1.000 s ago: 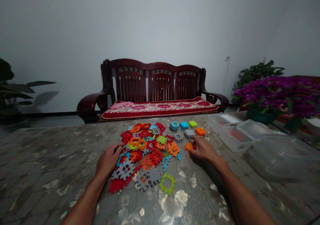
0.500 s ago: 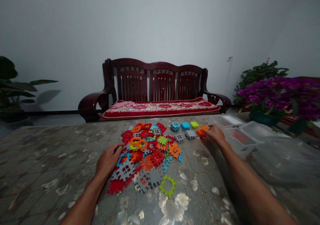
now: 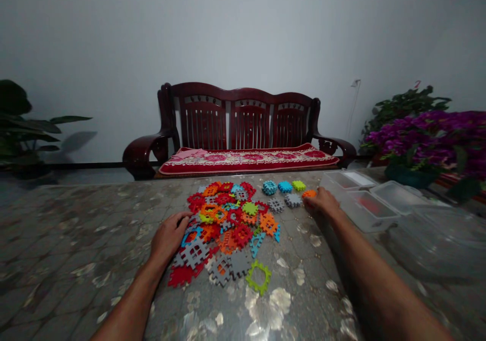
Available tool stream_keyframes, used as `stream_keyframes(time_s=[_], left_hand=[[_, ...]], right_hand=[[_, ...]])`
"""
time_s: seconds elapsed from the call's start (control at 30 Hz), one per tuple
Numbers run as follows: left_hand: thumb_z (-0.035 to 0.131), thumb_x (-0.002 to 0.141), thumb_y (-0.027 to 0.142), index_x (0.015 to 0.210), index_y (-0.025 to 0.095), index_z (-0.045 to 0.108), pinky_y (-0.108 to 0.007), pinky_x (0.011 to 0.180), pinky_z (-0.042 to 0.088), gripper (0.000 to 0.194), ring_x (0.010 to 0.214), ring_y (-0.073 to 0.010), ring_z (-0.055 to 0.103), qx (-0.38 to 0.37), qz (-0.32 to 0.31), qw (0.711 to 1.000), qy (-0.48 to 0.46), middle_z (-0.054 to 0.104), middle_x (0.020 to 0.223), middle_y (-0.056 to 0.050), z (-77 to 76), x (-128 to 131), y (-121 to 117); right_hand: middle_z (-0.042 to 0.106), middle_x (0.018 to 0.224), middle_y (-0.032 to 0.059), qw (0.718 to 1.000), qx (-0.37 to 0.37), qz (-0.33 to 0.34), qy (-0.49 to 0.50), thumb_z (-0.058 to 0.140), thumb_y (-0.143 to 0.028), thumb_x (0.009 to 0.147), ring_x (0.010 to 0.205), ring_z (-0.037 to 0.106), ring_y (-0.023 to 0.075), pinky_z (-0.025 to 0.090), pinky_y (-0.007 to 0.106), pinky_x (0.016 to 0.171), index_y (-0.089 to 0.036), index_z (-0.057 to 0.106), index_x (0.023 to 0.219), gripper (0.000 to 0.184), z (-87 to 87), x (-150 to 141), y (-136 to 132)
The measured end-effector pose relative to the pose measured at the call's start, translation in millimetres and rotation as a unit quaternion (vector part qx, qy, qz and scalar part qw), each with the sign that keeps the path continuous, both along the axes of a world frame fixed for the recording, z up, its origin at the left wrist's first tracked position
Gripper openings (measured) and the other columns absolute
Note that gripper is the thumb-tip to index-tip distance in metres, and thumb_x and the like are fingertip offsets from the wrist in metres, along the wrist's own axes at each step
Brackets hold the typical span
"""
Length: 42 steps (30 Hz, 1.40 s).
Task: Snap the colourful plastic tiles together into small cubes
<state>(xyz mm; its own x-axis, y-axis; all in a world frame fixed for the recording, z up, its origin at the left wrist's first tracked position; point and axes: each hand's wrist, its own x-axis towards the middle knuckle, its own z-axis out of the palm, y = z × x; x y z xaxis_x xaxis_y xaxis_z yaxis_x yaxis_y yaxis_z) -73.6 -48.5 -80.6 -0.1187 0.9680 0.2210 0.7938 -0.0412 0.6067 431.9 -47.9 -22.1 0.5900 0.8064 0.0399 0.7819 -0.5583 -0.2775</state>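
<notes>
A heap of interlocking toy tiles (image 3: 241,236) in red, orange, grey, blue and green lies on the table before me. My left hand (image 3: 170,235) rests at the heap's left edge, fingers stretched forward and holding nothing visible. To the right of the heap, small stacks sorted by colour stand in two rows: blue tiles (image 3: 284,186), green tiles (image 3: 298,185) and grey tiles (image 3: 293,200). My right hand (image 3: 323,202) has its fingers closed at the front and right side of an orange tile stack (image 3: 309,193). Its fingertips partly hide that stack.
Clear plastic boxes (image 3: 374,223) and a large clear lid (image 3: 436,237) sit at the right. Behind them stands a pot of purple flowers (image 3: 425,141). A dark red wooden bench (image 3: 248,103) is beyond the table. A lone green frame tile (image 3: 258,291) lies near me.
My right hand has shifted inward round the front of the orange stack, covering more of it. My left hand stays by the heap. The whole view has tilted slightly.
</notes>
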Motion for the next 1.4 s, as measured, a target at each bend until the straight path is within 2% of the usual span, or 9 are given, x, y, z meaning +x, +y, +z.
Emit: stream_keyframes(time_s=[0.17, 0.27, 0.43, 0.53, 0.6, 0.87, 1.07, 1.27, 1.4], left_hand=[[0.046, 0.092, 0.037, 0.108, 0.025, 0.079, -0.034, 0.097, 0.054, 0.039, 0.11, -0.0246, 0.071, -0.004, 0.0, 1.0, -0.002, 0.079, 0.12, -0.005, 5.2, 3, -3], [0.046, 0.093, 0.036, 0.108, 0.025, 0.079, -0.032, 0.097, 0.053, 0.038, 0.111, -0.0237, 0.071, -0.004, -0.002, 1.0, -0.006, 0.079, 0.119, -0.004, 7.3, 5, -4], [0.046, 0.094, 0.035, 0.112, 0.025, 0.077, -0.035, 0.1, 0.052, 0.037, 0.114, -0.0245, 0.069, -0.012, -0.007, 1.0, -0.022, 0.078, 0.123, -0.004, 6.3, 5, -4], [0.045, 0.095, 0.036, 0.116, 0.024, 0.076, -0.036, 0.104, 0.051, 0.039, 0.116, -0.0245, 0.068, 0.005, -0.011, 0.999, -0.043, 0.076, 0.124, -0.006, 4.8, 4, -4], [0.043, 0.096, 0.039, 0.121, 0.023, 0.074, -0.038, 0.108, 0.05, 0.043, 0.12, -0.0244, 0.066, 0.025, -0.014, 0.998, -0.057, 0.075, 0.126, -0.008, 3.8, 6, -4], [0.044, 0.098, 0.045, 0.142, 0.02, 0.063, -0.048, 0.125, 0.033, 0.054, 0.145, -0.0279, 0.049, 0.026, -0.067, 0.994, -0.083, 0.058, 0.153, -0.013, 0.7, 22, -6], [0.043, 0.098, 0.045, 0.139, 0.023, 0.065, -0.046, 0.123, 0.036, 0.051, 0.139, -0.0261, 0.056, 0.028, -0.092, 0.99, -0.102, 0.063, 0.148, -0.009, 0.1, 21, -4], [0.04, 0.098, 0.042, 0.133, 0.021, 0.068, -0.044, 0.119, 0.042, 0.049, 0.133, -0.0252, 0.06, 0.04, -0.078, 0.99, -0.107, 0.068, 0.141, -0.01, 3.0, 22, -5], [0.04, 0.098, 0.04, 0.133, 0.019, 0.068, -0.043, 0.118, 0.042, 0.049, 0.132, -0.0252, 0.061, 0.037, -0.078, 0.991, -0.106, 0.068, 0.14, -0.011, 6.0, 23, -7]], right_hand=[[0.071, 0.122, 0.0251, 1.0, -0.021, -0.002, -0.009, 0.068, -0.047, 0.083, 0.117, 0.068, 0.0391, 0.053, 0.045, 0.091, -0.012, 0.063, 0.131, 0.06, 2.7, -9, -3], [0.068, 0.129, 0.0263, 0.999, 0.026, 0.021, -0.025, 0.066, -0.047, 0.084, 0.122, 0.063, 0.0396, 0.051, 0.045, 0.096, -0.01, 0.063, 0.133, 0.061, 5.3, -13, -10], [0.071, 0.125, 0.0167, 0.952, 0.223, 0.206, 0.036, 0.048, -0.038, 0.095, 0.112, 0.065, 0.0291, 0.049, 0.042, 0.101, -0.016, 0.067, 0.129, 0.045, -9.8, -69, -36], [0.07, 0.13, 0.0126, 0.91, 0.235, 0.335, 0.071, 0.047, -0.04, 0.098, 0.122, 0.06, 0.028, 0.045, 0.043, 0.109, -0.019, 0.066, 0.13, 0.043, -32.0, -123, -54], [0.066, 0.138, 0.0122, 0.897, 0.221, 0.378, 0.066, 0.045, -0.038, 0.1, 0.129, 0.056, 0.0278, 0.041, 0.045, 0.113, -0.02, 0.061, 0.139, 0.046, -45.7, -152, -61], [0.057, 0.15, 0.014, 0.916, 0.169, 0.356, 0.068, 0.044, -0.038, 0.103, 0.137, 0.048, 0.0323, 0.038, 0.053, 0.114, -0.024, 0.058, 0.144, 0.046, -65.5, -195, -67], [0.065, 0.138, 0.0092, 0.86, 0.232, 0.419, 0.177, 0.043, -0.039, 0.102, 0.13, 0.054, 0.0268, 0.04, 0.047, 0.115, -0.026, 0.064, 0.135, 0.042, -62.9, -204, -74], [0.068, 0.131, 0.0105, 0.873, 0.303, 0.289, 0.25, 0.036, -0.039, 0.1, 0.129, 0.055, 0.0279, 0.039, 0.05, 0.117, -0.025, 0.068, 0.131, 0.046, -65.7, -189, -68], [0.067, 0.132, 0.0121, 0.873, 0.289, 0.272, 0.284, 0.038, -0.042, 0.098, 0.131, 0.055, 0.0286, 0.039, 0.052, 0.117, -0.024, 0.066, 0.132, 0.048, -71.8, -194, -61]])
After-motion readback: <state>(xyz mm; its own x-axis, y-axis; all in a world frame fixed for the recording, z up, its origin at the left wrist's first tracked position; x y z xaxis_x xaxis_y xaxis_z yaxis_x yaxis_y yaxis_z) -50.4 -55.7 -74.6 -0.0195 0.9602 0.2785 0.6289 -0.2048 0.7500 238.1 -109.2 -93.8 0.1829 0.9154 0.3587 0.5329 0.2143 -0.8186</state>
